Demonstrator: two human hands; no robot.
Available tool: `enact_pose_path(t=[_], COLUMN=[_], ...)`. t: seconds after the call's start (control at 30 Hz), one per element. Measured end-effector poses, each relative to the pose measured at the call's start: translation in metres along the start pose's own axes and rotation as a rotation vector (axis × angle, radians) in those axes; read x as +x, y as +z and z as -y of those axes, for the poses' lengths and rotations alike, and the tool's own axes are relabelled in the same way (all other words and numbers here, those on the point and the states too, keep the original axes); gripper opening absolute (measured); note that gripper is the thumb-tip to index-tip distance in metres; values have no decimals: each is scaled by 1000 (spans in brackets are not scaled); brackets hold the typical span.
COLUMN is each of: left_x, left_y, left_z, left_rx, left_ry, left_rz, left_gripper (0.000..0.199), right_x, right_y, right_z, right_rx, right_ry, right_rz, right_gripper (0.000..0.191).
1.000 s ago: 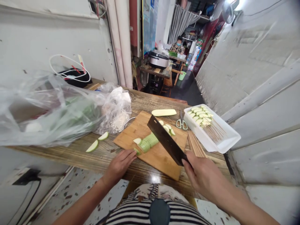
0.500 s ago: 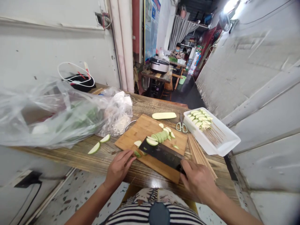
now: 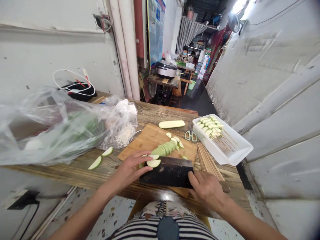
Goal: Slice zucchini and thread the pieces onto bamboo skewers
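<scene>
My right hand (image 3: pixel 206 188) is wrapped round the handle end of a broad dark cleaver (image 3: pixel 170 174), whose blade lies flat over the near edge of the wooden cutting board (image 3: pixel 142 138). Two pale zucchini slices (image 3: pixel 153 163) rest against the blade's upper left corner. My left hand (image 3: pixel 132 166) pinches at these slices, thumb below and fingers above; the fingertips partly cover them. Behind the blade, a row of cut green zucchini pieces (image 3: pixel 165 147) leans together on the board, with several loose slices at its far end.
A pale zucchini half (image 3: pixel 171 124) lies beyond the board, beside green-handled scissors (image 3: pixel 190 135). On the right are bamboo skewers (image 3: pixel 208 161) and a white tray (image 3: pixel 238 151) of skewered slices. Plastic bags (image 3: pixel 62 123) fill the left; two slices (image 3: pixel 95 163) lie near them.
My left hand has moved up and right onto the slices at the blade. The cleaver has come nearer to me and turned more level. The view has shifted slightly.
</scene>
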State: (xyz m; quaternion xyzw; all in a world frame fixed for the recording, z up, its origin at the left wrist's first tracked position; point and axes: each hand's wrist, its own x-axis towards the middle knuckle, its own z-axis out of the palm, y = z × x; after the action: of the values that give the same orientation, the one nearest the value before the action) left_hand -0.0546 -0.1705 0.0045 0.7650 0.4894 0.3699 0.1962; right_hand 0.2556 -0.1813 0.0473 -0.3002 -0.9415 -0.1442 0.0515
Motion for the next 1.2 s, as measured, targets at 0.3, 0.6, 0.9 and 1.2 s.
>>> enact_pose_path(t=[0.3, 0.6, 0.9, 1.2], left_x=[18, 21, 9, -13], left_y=[10, 27, 39, 53], left_z=[16, 41, 49, 54], left_rx=[-158, -176, -159, -75], left_ry=[-150, -168, -94, -78], left_rz=[103, 44, -188, -443], left_gripper=[30, 27, 25, 26], right_x=[9, -9, 6, 149], right_y=[5, -2, 4, 23], right_z=[-13, -23, -36, -68], right_rx=[-74, 128, 219, -33], right_ry=[-72, -139, 441, 153], right_rz=[18, 20, -117, 146], right_gripper=[25, 14, 11, 22])
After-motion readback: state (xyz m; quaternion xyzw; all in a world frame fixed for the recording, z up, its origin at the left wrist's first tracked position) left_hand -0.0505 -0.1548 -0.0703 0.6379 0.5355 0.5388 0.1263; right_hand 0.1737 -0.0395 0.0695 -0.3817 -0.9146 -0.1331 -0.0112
